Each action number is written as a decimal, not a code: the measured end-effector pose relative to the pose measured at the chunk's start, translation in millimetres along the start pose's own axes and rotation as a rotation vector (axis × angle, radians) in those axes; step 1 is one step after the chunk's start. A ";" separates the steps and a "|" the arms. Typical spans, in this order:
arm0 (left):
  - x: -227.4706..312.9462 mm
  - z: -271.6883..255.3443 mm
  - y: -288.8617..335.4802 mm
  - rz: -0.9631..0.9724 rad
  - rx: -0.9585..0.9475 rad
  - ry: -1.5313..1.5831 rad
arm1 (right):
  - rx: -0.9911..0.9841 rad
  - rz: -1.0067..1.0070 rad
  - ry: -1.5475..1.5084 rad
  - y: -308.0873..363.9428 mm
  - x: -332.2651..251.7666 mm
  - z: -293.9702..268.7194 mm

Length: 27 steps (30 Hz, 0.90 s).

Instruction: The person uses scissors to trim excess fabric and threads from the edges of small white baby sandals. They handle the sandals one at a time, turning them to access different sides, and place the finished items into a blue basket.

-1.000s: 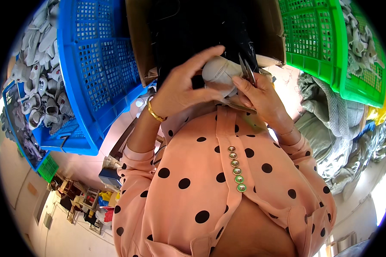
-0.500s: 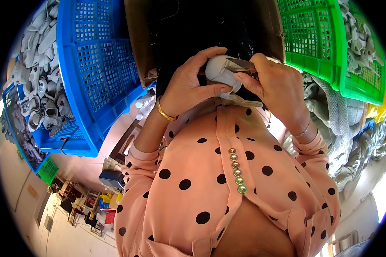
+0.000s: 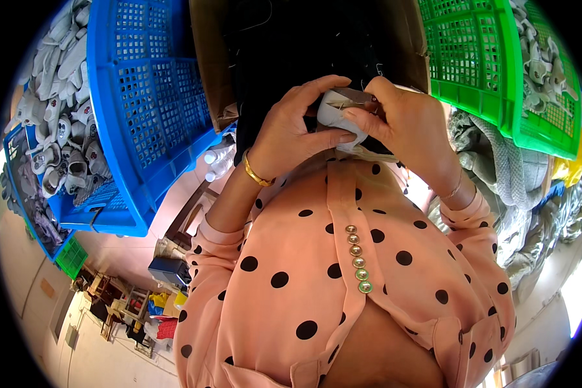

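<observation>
In front of my chest, my left hand is closed around a small light-grey shoe upper, thumb along its near side and fingers over the far side. A pair of metal thread snips sits in my right hand, blades pointing left against the upper's edge. My right thumb also presses close to the upper. Most of the snips' grip is hidden inside my right fingers. A pale flap of the upper hangs below, towards my shirt.
On the left stands a blue plastic crate, beside heaped grey shoe parts. A green crate is on the right, with grey knitted fabric under it. Ahead, a cardboard box surrounds dark cloth. Clear bottles stand beside my left forearm.
The upper has turned and shifted slightly right in my left hand. My right hand has moved a little left and closer, covering more of the upper and the snips.
</observation>
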State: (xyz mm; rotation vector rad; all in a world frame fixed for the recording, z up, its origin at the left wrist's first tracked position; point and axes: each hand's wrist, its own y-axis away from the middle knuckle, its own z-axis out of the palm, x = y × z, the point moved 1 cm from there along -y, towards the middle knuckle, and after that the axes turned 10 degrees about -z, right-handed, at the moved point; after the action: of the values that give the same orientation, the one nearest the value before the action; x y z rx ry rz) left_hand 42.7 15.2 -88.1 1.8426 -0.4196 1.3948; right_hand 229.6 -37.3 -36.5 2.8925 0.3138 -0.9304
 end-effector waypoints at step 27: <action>-1.2 11.5 3.9 0.076 0.221 0.146 | -0.020 0.227 -0.779 11.1 14.3 25.9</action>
State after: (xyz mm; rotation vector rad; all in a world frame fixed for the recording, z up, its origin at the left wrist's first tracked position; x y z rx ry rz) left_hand 47.3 3.9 -88.9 1.8991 -0.2718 1.6726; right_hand 228.8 -49.5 -65.7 2.2326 -0.0697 -1.8458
